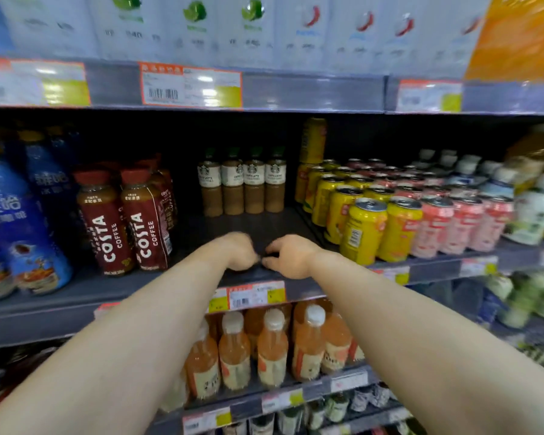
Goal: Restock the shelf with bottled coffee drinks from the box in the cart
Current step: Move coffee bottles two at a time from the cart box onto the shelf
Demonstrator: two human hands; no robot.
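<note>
Both hands at centre frame, on the bare front of the dark grey shelf [201,227]. Left hand [240,252] curled, fingers tucked; right hand [288,257] curled, pinching sth small & dark, can't tell what. Four glass coffee bottles w/ white labels [242,182] stand at the back, above the hands. Box & cart not in view. Judging: gap-prep step; next needs the back row pulled forward, then fresh bottles fetched.

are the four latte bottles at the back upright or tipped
Upright: the four latte bottles stand caps up in a row at the back of the shelf.
</note>
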